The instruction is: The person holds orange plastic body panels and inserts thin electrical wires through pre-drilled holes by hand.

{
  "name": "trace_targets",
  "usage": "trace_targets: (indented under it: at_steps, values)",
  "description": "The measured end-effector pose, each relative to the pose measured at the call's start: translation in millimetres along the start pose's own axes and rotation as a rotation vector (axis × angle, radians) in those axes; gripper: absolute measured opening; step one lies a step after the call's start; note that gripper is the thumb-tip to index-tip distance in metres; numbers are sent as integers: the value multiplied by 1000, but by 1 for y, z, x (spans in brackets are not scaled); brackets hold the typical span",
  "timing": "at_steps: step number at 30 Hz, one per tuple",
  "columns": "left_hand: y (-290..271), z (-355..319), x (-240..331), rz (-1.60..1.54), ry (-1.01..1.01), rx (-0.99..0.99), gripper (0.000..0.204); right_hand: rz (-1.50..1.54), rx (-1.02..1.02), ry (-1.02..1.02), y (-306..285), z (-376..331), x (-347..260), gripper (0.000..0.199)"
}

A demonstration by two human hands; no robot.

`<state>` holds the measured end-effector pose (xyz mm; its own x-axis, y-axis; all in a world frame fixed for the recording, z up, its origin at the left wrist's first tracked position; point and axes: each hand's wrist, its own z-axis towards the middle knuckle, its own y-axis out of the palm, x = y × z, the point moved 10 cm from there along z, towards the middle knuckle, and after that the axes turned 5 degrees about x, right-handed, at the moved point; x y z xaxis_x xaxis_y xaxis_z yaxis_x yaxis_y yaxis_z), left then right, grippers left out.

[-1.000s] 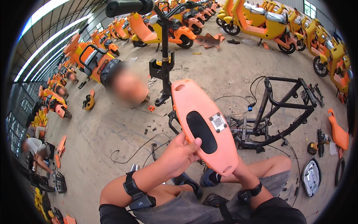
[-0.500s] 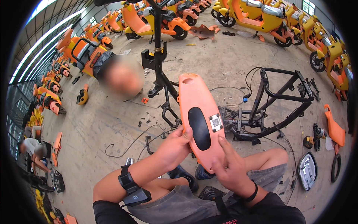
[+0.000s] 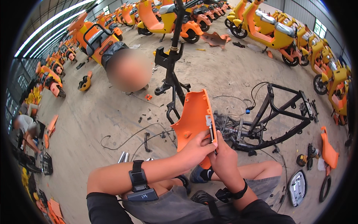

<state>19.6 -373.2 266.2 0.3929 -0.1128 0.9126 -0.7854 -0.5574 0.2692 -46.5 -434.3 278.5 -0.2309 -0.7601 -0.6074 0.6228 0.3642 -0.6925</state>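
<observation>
Holding a curved orange plastic scooter body panel (image 3: 194,115) upright in the middle of the frame, a seated person works with both bare hands. The left hand (image 3: 195,147) comes in from the lower left and wraps the panel's lower edge, fingers (image 3: 207,140) closed around it. The right hand (image 3: 222,156) sits just beside it, lower centre, with its fingers curled shut against the panel's right edge, where a small grey metal bracket (image 3: 209,125) is fixed. The panel is turned edge-on, its hollow inner side facing left.

A black band with a small black device (image 3: 138,181) wraps the left forearm, and a black strap (image 3: 238,192) circles the right wrist. The person's knees and grey shorts fill the lower edge of the frame.

Behind the panel, at centre and centre right, a bare black metal scooter frame (image 3: 283,115) lies on the grey concrete floor (image 3: 112,112), with its black steering column (image 3: 173,67) rising toward the top centre. Loose black cables (image 3: 126,138) trail over the floor to the left. Another orange panel (image 3: 328,149) lies at the right edge, with an oval grey cover (image 3: 296,186) near it at lower right. Rows of orange and yellow scooters (image 3: 276,31) line the top and right of the frame. Another person (image 3: 28,128) bends over at the far left edge.
</observation>
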Motion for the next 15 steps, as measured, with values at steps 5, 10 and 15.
trace_targets:
  at_steps: [5, 10, 15]
  values:
    - [14, -4, 8, 63, 1, -145, 58, 48, 38, 7, -7, 4, 7, 59]
    - [6, 1, 10, 118, 53, -141, 56, 34, 42, 1, -12, 11, 10, 54]
    - [-16, -15, 41, 462, 30, -9, 50, -37, -41, 13, -5, 17, 12, 49]
